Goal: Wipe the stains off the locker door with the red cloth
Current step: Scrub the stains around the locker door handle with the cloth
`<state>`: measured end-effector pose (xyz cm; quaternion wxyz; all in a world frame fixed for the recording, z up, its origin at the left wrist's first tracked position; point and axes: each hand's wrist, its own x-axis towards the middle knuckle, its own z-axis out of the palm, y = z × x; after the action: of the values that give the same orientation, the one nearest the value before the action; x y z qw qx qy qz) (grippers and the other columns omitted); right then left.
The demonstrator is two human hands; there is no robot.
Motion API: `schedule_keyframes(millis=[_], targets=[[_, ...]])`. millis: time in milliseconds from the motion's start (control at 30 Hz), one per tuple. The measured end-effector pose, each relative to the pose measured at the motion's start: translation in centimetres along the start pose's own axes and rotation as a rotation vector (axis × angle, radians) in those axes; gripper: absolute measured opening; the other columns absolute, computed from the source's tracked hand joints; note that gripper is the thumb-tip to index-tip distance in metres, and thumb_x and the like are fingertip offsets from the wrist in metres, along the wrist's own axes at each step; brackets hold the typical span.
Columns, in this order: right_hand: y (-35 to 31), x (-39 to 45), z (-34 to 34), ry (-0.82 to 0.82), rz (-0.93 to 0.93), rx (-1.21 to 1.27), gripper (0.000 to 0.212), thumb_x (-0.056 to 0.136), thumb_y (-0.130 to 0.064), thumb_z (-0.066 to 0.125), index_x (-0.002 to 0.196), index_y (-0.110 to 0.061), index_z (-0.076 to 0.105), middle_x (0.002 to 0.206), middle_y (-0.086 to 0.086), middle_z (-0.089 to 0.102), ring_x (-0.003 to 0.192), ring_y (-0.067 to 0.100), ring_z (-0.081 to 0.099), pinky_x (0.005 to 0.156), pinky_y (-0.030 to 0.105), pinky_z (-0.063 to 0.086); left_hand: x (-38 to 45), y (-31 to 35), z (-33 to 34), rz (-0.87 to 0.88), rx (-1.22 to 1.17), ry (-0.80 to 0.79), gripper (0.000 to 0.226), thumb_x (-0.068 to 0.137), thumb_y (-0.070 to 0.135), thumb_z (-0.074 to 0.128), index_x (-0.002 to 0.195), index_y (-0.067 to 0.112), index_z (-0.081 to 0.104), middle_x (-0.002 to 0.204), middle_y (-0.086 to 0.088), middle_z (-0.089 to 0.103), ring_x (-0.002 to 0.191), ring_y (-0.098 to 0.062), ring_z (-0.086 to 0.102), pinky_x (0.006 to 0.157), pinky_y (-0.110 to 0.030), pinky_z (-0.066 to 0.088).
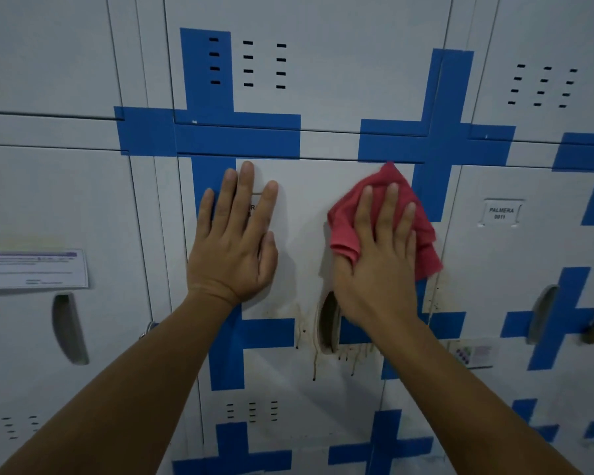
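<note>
On locker door [306, 200] | left hand [234, 248] spread flat | right hand [378, 265], apparently flat, presses cloth [374, 183]

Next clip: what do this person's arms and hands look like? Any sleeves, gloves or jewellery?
The left hand and right hand are bare: no gloves, and no rings show on the fingers. The left forearm and right forearm are uncovered down to the frame edge, with no sleeve, watch or bracelet in view.
</note>
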<state>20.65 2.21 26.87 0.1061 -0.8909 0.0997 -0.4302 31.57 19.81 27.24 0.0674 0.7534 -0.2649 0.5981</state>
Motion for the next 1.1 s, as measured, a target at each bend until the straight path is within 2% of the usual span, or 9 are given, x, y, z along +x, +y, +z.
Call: schedule_keyframes(millis=[133, 233, 367, 467, 567, 700, 800, 967, 1100], targets=[[-2.8, -1.1, 0.8, -0.052, -0.138, 0.025, 0.08, 0.097, -0.057, 0.024, 0.154, -0.027, -0.023, 0.161, 0.002, -0.033, 0.146, 0.033, -0.032, 0.119, 0.051, -0.015, 0.0, -0.1, 0.1, 0.002, -0.004, -0.003, 0.069, 0.096, 0.035, 0.038, 0.158, 0.016, 0.014, 0.165, -0.017, 0.008, 0.154, -0.031, 0.003, 0.125, -0.049, 0.002], [-1.3, -3.8, 2.4, -0.101, -0.221, -0.016, 0.08, 0.098, -0.056, 0.03, 0.157, -0.027, -0.016, 0.164, 0.001, -0.025, 0.149, 0.03, -0.026, 0.122, 0.055, -0.005, 0.0, -0.2, 0.2, 0.007, 0.002, 0.023, 0.068, 0.095, 0.034, 0.037, 0.158, 0.015, 0.016, 0.164, -0.018, 0.01, 0.153, -0.032, 0.006, 0.125, -0.049, 0.004], [2.9, -4.6, 2.8, -0.1, -0.17, -0.07, 0.076, 0.098, -0.056, 0.024, 0.156, -0.028, -0.017, 0.164, -0.002, -0.026, 0.15, 0.027, -0.023, 0.123, 0.055, 0.002, -0.1, -0.1, 0.3, 0.006, -0.003, 0.04, 0.068, 0.095, 0.032, 0.038, 0.158, 0.014, 0.018, 0.164, -0.017, 0.011, 0.153, -0.033, 0.008, 0.125, -0.05, 0.006], [3.2, -2.6, 1.4, -0.028, -0.077, -0.064, 0.077, 0.095, -0.054, 0.02, 0.155, -0.029, -0.021, 0.163, -0.001, -0.029, 0.15, 0.03, -0.025, 0.122, 0.053, -0.004, -0.1, 0.0, 0.2, 0.007, -0.001, 0.024, 0.069, 0.095, 0.034, 0.037, 0.158, 0.015, 0.016, 0.165, -0.016, 0.01, 0.153, -0.032, 0.006, 0.125, -0.049, 0.005], [0.5, -0.6, 0.5, -0.011, -0.021, -0.005, 0.08, 0.094, -0.057, 0.018, 0.153, -0.026, -0.026, 0.16, 0.003, -0.034, 0.147, 0.033, -0.031, 0.121, 0.052, -0.011, 0.0, -0.1, 0.2, 0.002, 0.002, 0.012, 0.068, 0.096, 0.035, 0.035, 0.158, 0.015, 0.015, 0.165, -0.016, 0.008, 0.154, -0.032, 0.004, 0.125, -0.049, 0.004], [-2.2, -2.3, 1.5, -0.068, -0.143, 0.03, 0.082, 0.096, -0.059, 0.024, 0.154, -0.026, -0.023, 0.161, 0.002, -0.034, 0.146, 0.031, -0.032, 0.121, 0.051, -0.012, -0.1, -0.2, 0.3, 0.006, -0.008, 0.014, 0.068, 0.096, 0.036, 0.034, 0.158, 0.015, 0.015, 0.165, -0.017, 0.009, 0.153, -0.032, 0.005, 0.125, -0.049, 0.003], [-0.3, -4.6, 3.0, -0.115, -0.231, -0.024, 0.08, 0.098, -0.057, 0.029, 0.156, -0.027, -0.017, 0.164, 0.001, -0.027, 0.149, 0.028, -0.027, 0.122, 0.052, -0.005, -0.1, -0.1, 0.3, 0.007, -0.006, 0.03, 0.068, 0.095, 0.034, 0.036, 0.158, 0.014, 0.018, 0.164, -0.017, 0.012, 0.153, -0.033, 0.007, 0.125, -0.049, 0.005], [3.8, -4.2, 2.4, -0.06, -0.122, -0.071, 0.077, 0.097, -0.053, 0.024, 0.156, -0.027, -0.017, 0.164, -0.002, -0.027, 0.15, 0.028, -0.024, 0.123, 0.052, -0.003, -0.1, -0.2, 0.2, 0.004, -0.013, 0.026, 0.068, 0.096, 0.034, 0.037, 0.158, 0.015, 0.017, 0.165, -0.016, 0.01, 0.153, -0.031, 0.005, 0.125, -0.048, 0.003], [1.0, -1.0, 1.1, 0.017, -0.013, 0.005, 0.079, 0.095, -0.054, 0.019, 0.154, -0.024, -0.023, 0.162, 0.005, -0.03, 0.148, 0.033, -0.029, 0.122, 0.053, -0.008, 0.0, -0.2, 0.1, -0.001, -0.01, 0.02, 0.069, 0.096, 0.035, 0.037, 0.158, 0.015, 0.016, 0.165, -0.016, 0.009, 0.154, -0.031, 0.003, 0.125, -0.048, 0.003]])
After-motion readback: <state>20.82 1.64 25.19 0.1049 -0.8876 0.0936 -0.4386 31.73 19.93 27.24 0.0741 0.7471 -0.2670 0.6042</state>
